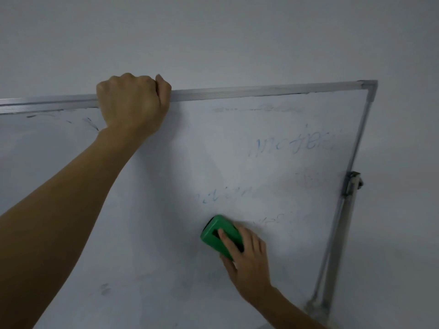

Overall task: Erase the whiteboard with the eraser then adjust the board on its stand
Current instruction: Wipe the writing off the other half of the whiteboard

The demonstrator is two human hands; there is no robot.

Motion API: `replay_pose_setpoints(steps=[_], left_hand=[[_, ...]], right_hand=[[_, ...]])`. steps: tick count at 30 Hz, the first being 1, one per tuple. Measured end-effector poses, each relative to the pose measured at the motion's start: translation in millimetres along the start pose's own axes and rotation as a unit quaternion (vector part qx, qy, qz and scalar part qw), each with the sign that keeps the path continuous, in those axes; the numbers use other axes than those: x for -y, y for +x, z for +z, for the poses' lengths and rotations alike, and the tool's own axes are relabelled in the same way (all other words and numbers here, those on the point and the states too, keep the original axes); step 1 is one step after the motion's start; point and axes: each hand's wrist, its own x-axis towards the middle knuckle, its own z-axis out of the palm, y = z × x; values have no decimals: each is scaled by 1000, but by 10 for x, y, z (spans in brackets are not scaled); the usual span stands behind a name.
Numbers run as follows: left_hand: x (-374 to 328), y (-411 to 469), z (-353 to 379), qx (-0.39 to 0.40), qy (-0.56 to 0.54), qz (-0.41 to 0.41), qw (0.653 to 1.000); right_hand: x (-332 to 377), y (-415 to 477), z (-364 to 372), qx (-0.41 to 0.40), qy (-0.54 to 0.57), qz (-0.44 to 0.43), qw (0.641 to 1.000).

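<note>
Left hand (133, 100) grips the top rail (261, 92) of the whiteboard (166, 174). Right hand (247, 255) holds the eraser (210, 237); faint blue writing (294, 143) lies toward one o'clock.

stand (342, 224): metal post, right edge | carries: whiteboard (166, 186) | on board: green eraser (219, 235), faint blue marks (294, 144)

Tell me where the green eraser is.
Head view, lower centre-right: the green eraser lies against the whiteboard, gripped by the right hand, below faint blue writing.
</note>
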Motion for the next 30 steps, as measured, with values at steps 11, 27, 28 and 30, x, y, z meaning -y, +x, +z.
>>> replay_pose_setpoints(steps=[11,27,28,30], left_hand=[[-23,2,14,9,7,2,1000],[-39,10,-22,17,4,-5,1000],[-29,9,-23,16,5,-5,1000],[-8,-1,-33,15,3,-2,1000]], right_hand=[[-457,503,-278,-101,51,250,962],[-223,446,-261,-72,12,160,984],[-53,298,-188,-40,2,88,995],[73,114,-122,4,0,-14,1000]])
